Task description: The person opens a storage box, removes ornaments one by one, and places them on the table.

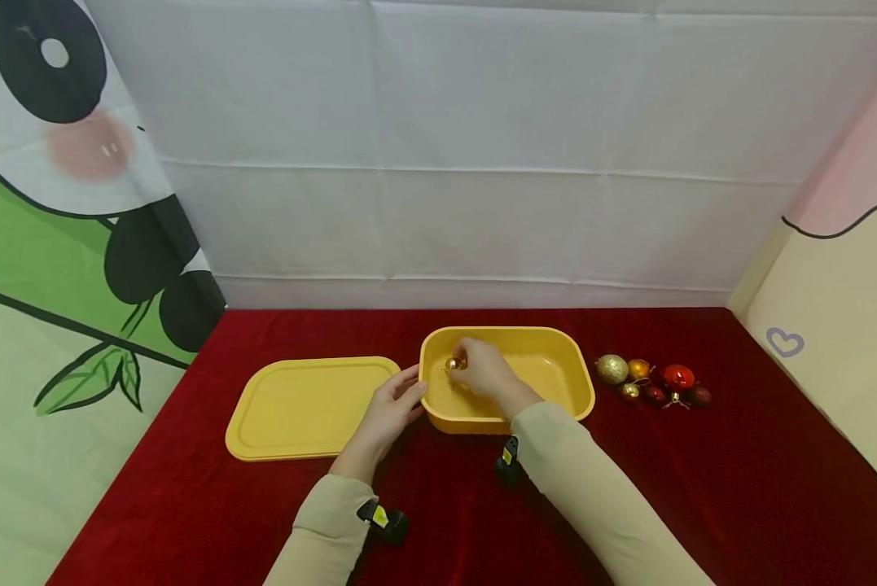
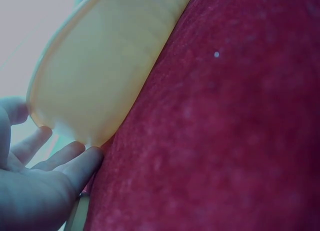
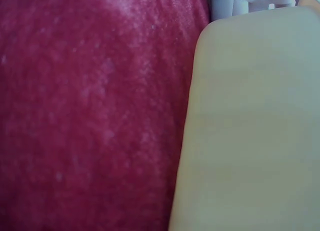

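A yellow plastic box (image 1: pixel 581 399) without its lid stands on the red cloth, and its outer wall (image 2: pixel 95 71) fills much of the left wrist view. My left hand (image 1: pixel 387 415) is at the box's left end, fingertips against the wall and rim. Inside the box, my right hand (image 1: pixel 485 374) pinches a small shiny gold Christmas bauble (image 1: pixel 453 364) near the left end. The right wrist view shows the box's side (image 3: pixel 255 121) and, past its corner, fingers (image 3: pixel 222 3) of the left hand; the right hand is hidden there.
The flat yellow lid (image 1: pixel 299 407) lies left of the box. Right of the box several baubles sit in a loose group, among them a glittery gold one (image 1: pixel 611 369), an orange-gold one (image 1: pixel 638 369) and a red one (image 1: pixel 678 377). A white cloth wall (image 1: pixel 482 228) rises behind the table.
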{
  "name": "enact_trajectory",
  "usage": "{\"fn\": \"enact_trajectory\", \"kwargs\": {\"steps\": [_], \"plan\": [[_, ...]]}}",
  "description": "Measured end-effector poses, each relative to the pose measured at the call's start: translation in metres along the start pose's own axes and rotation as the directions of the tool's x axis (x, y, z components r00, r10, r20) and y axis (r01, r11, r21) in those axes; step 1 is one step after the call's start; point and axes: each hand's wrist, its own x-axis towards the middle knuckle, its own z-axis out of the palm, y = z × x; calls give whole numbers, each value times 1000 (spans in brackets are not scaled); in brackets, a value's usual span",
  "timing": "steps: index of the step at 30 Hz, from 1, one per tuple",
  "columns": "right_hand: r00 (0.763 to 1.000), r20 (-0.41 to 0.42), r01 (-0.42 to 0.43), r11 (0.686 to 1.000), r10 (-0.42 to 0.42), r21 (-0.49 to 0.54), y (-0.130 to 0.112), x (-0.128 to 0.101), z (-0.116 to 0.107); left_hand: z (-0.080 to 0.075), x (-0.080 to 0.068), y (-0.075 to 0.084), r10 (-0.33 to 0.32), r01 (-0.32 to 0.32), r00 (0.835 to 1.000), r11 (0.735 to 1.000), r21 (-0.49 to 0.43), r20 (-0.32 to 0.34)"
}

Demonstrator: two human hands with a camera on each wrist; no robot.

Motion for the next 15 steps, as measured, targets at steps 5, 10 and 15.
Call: {"fn": "enact_trajectory", "kwargs": {"steps": [5, 10, 15], "plan": [[1000, 1, 5, 1000, -5, -23, -1, 0, -1, 0, 1, 0, 1, -1, 1000, 1000, 3, 7], [998, 37, 48, 998, -46, -47, 0, 0, 1, 1, 0, 2, -7, 7, 1000, 1000, 1, -3], [997, 60, 49, 997, -45, -53, -1, 0, 2, 2, -2, 4, -17, 17, 1000, 1000, 0, -9]]}}
